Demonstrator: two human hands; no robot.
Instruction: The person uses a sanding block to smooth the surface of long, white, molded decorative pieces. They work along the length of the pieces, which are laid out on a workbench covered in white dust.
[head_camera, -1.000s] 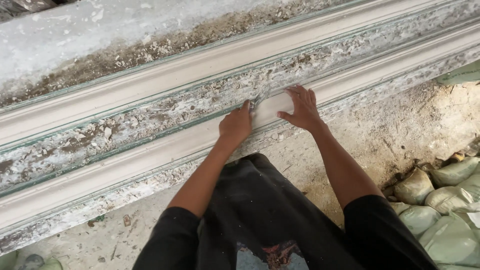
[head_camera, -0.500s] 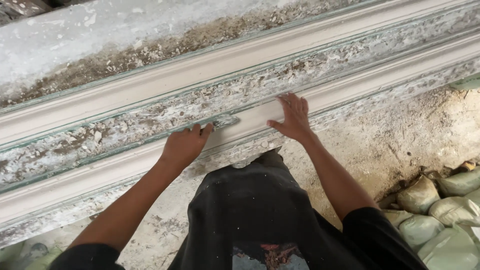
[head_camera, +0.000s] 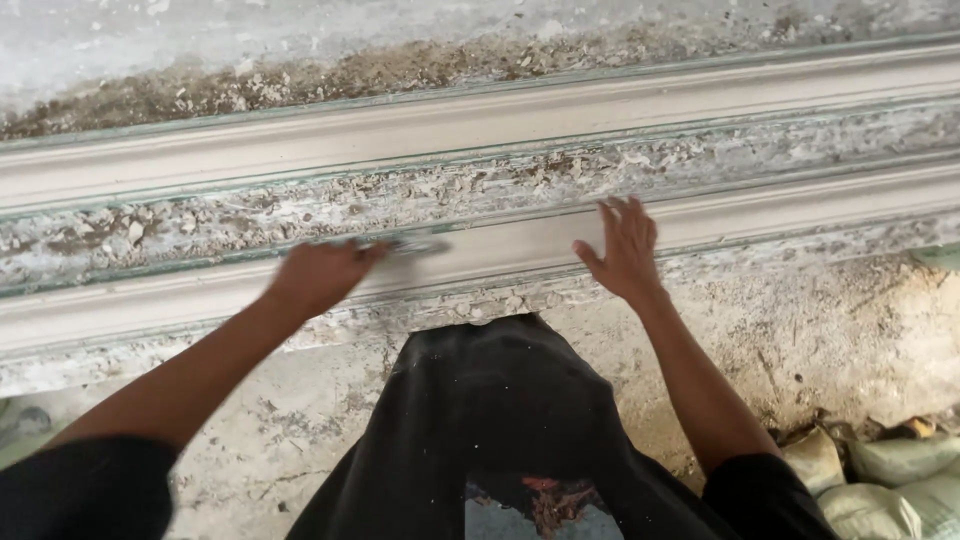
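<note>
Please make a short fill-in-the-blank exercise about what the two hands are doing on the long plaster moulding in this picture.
1. The right hand lies ____ on the near moulding, fingers spread.
2. The left hand holds a thin, blurred ____ against the moulding.
3. Filled sacks lie on the ground at the lower ____ of the picture.

Missing words: flat; blade; right

A matt, smooth plaster-like finish is seen on the pale moulding strip (head_camera: 520, 255) at twelve o'clock. The band (head_camera: 300, 215) above it is rough, flaked and crusted. The floor (head_camera: 830, 340) looks coarse, cracked and dusty. Woven plastic sacks (head_camera: 890, 470) at four o'clock appear dull.
</note>
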